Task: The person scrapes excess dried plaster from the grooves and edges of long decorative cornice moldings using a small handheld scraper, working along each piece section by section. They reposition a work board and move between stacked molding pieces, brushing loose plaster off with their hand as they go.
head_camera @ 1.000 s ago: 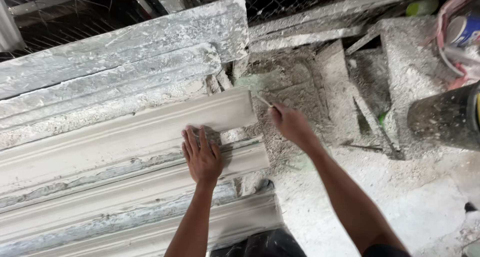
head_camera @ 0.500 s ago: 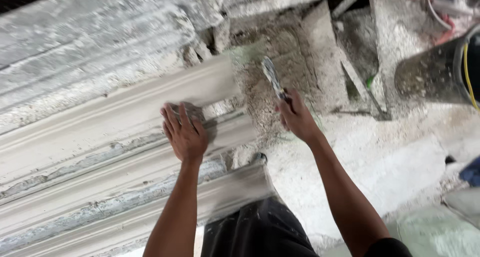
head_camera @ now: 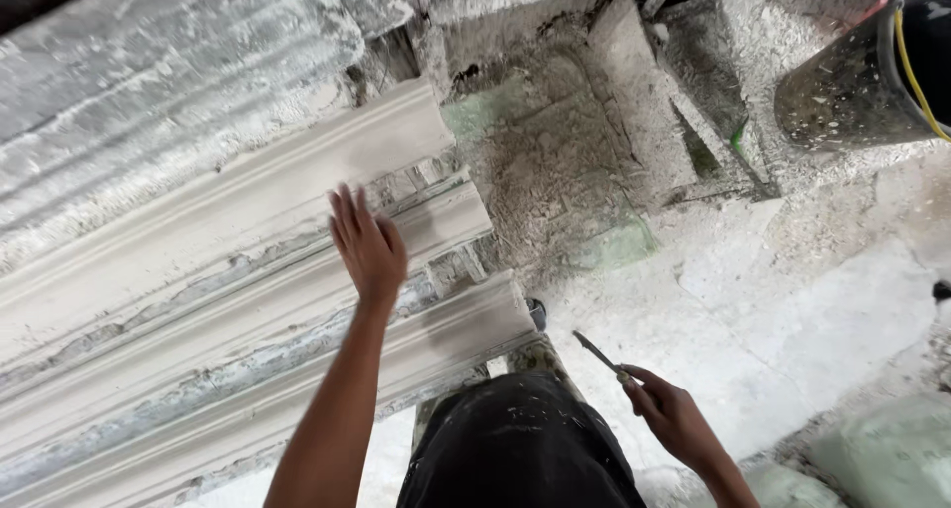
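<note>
Long white plaster mouldings point(head_camera: 228, 270) lie side by side on a rough, plaster-caked bench, ends toward a floor point(head_camera: 792, 310) thick with white debris. A dark bucket point(head_camera: 862, 82) stands at upper right. The left hand point(head_camera: 369, 246) is open, fingers spread, flat over the middle moulding, touching or just above it. The right hand point(head_camera: 674, 419) hangs low beside the knee, closed around a thin blade point(head_camera: 599, 353), well clear of the mouldings. This looks like checking the surface by feel, the blade idle.
</note>
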Motion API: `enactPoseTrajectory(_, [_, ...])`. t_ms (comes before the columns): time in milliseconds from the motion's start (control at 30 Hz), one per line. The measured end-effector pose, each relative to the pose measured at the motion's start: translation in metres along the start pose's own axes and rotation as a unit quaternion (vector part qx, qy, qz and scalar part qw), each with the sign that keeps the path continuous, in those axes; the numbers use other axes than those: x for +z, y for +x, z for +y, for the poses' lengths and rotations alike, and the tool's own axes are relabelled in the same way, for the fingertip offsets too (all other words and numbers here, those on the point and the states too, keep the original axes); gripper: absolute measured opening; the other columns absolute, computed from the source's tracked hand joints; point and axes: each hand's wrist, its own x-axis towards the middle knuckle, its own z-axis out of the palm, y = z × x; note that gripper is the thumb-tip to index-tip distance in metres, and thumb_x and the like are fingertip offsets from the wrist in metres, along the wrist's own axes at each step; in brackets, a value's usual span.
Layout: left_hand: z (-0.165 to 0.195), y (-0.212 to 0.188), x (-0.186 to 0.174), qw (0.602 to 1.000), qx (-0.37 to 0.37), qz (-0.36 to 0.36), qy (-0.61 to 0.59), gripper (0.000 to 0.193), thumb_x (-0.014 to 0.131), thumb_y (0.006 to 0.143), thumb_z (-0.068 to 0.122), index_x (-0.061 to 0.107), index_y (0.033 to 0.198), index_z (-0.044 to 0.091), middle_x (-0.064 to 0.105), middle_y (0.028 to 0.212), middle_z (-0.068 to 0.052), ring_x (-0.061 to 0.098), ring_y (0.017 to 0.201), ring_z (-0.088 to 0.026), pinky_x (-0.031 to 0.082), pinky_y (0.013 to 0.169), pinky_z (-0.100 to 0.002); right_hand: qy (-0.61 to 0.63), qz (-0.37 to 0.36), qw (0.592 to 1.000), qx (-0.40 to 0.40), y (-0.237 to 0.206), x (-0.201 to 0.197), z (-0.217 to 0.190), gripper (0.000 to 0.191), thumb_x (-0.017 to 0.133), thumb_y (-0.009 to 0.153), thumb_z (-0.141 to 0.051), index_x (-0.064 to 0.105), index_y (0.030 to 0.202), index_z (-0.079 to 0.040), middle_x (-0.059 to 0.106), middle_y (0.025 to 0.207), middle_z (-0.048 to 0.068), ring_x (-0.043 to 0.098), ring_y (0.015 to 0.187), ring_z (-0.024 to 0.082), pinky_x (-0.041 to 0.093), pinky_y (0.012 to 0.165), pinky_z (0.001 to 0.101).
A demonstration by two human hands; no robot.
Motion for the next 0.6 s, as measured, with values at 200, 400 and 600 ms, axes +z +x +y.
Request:
enactPoseTrajectory(200, [0.013, -0.116, -0.04, 0.988, 0.12, -0.094, -0.005, 0.047, 0.043, 0.107, 0.021, 0.043, 0.151, 0.004, 0.037, 0.163, -0.022, 0.029, 0.156, -0.04, 0.026, 0.126, -0.057, -0.063, -0.036, 0.994, -0.087, 0.032, 0.021, -0.015, 0.046, 0.053, 0.101, -0.039, 0.064, 0.138, -0.014, 0.077, 0.085, 0.005, 0.05, 0.052, 0.02, 0.045, 0.054, 0.0383])
enactPoseTrajectory(400, [0.014, -0.137, -0.047, 0.989, 0.11, -0.094, 0.015, 0.049, 0.044, 0.105, 0.022, 0.049, 0.148, 0.0, 0.043, 0.157, -0.025, 0.035, 0.151, -0.042, 0.03, 0.121, -0.056, -0.054, -0.051, 0.984, -0.16, 0.03, 0.014, -0.013, 0.045, 0.052, 0.102, -0.043, 0.065, 0.136, -0.014, 0.074, 0.072, 0.005, 0.061, 0.052, 0.011, 0.053, 0.058, 0.0303])
enactPoseTrajectory(600, [0.017, -0.139, -0.045, 0.99, 0.107, -0.086, 0.027, 0.047, 0.045, 0.106, 0.022, 0.05, 0.146, -0.001, 0.045, 0.156, -0.026, 0.037, 0.15, -0.042, 0.031, 0.122, -0.055, -0.104, -0.017, 0.989, -0.099, 0.033, 0.017, -0.016, 0.046, 0.055, 0.102, -0.041, 0.066, 0.14, -0.017, 0.066, 0.062, 0.017, 0.047, 0.052, 0.021, 0.041, 0.055, 0.0416])
